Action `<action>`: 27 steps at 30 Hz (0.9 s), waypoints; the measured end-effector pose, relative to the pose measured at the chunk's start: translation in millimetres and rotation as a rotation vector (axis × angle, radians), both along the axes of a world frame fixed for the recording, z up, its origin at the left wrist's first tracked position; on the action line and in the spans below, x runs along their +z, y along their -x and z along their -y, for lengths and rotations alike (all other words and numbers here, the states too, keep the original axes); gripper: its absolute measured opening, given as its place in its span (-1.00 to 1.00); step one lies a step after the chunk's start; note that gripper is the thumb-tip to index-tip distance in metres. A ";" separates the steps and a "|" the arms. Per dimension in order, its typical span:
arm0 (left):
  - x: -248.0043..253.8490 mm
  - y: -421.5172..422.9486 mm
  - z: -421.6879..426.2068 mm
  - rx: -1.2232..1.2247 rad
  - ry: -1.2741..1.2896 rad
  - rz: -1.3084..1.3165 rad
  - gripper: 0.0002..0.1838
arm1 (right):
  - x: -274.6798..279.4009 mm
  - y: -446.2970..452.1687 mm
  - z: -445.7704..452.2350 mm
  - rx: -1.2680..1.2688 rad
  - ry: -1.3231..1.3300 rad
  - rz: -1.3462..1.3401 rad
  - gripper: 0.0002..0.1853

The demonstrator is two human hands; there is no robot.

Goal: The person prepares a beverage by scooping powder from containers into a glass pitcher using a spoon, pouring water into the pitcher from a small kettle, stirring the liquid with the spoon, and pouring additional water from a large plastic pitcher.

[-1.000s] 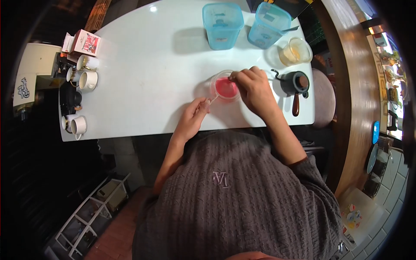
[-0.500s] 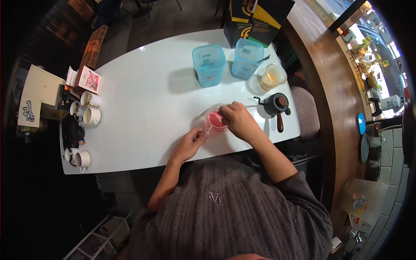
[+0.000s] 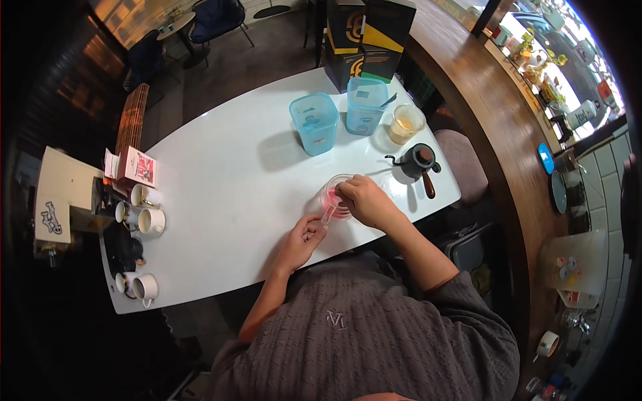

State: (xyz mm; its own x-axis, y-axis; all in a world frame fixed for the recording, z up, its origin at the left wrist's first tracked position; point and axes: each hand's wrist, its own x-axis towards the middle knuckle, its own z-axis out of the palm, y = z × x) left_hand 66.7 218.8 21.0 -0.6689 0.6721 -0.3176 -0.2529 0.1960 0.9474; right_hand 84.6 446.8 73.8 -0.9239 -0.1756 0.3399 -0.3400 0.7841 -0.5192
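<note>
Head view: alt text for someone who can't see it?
The left hand holds a clear cup with pink contents by its handle, the right hand over the cup, on a white table. Two blue tubs stand beyond, a black kettle to the right.

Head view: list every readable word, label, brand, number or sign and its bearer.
Nothing reads with certainty.
Dark grey knitted top: pale monogram, unclear.
Cream boxy machine: black script, blurred.
Small white cardboard box: red print, too small.
Black cardboard boxes: yellow emblem, no legible word.
Translucent blue plastic containers: labels too small.
White cylindrical bottle: dark lettering, blurred.
</note>
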 end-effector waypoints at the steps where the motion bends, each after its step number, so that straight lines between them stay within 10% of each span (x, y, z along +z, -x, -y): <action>1: 1.7 0.2 1.4 0.008 -0.003 0.009 -0.59 | 0.2 -0.7 0.3 -0.036 -0.072 0.003 -0.92; 27: 3.1 11.4 0.7 0.023 0.018 0.057 -0.68 | -4.0 -10.8 8.0 -0.170 -0.078 -0.011 -0.90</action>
State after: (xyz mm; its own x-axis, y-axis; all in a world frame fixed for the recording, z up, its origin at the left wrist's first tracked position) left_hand 55.3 218.1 24.1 -0.6647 0.6501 -0.3682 -0.3115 0.2067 0.9275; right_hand 95.4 438.7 69.9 -0.9389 -0.0429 0.3415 -0.2040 0.8684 -0.4520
